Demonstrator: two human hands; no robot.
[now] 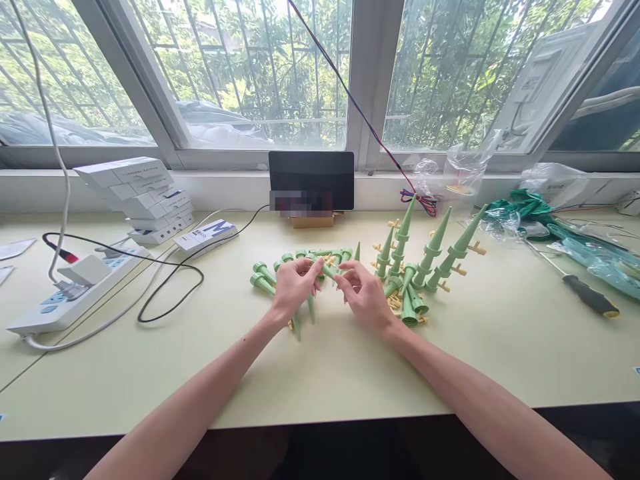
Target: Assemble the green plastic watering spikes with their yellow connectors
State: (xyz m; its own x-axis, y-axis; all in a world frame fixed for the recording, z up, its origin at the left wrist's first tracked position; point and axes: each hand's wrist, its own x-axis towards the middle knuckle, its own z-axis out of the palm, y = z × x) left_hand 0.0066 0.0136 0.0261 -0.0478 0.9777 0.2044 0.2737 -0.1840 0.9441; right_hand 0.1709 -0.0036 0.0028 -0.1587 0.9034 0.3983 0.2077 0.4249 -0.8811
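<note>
Between both hands, a small green plastic piece (pixel 329 272) is held over the table's middle. My left hand (pixel 296 285) pinches its left end, and the fingers of my right hand (pixel 366 293) close on its right end. Behind and beside my left hand lie several green spikes with caps (pixel 262 283), partly covered by the hand. To the right of my right hand stand several stacks of green cones (pixel 434 250) with yellow valves (pixel 459 269). More loose green cones (pixel 410 308) lie at their base, close to my right hand.
A power strip (pixel 75 293) with cables, stacked white boxes (pixel 145 193) and a flat white box (pixel 206 237) are at the left. A dark tablet (pixel 313 179) stands at the back. At the right lie a screwdriver (pixel 585 293) and green bags (pixel 523 212). The table's front edge crosses below my forearms.
</note>
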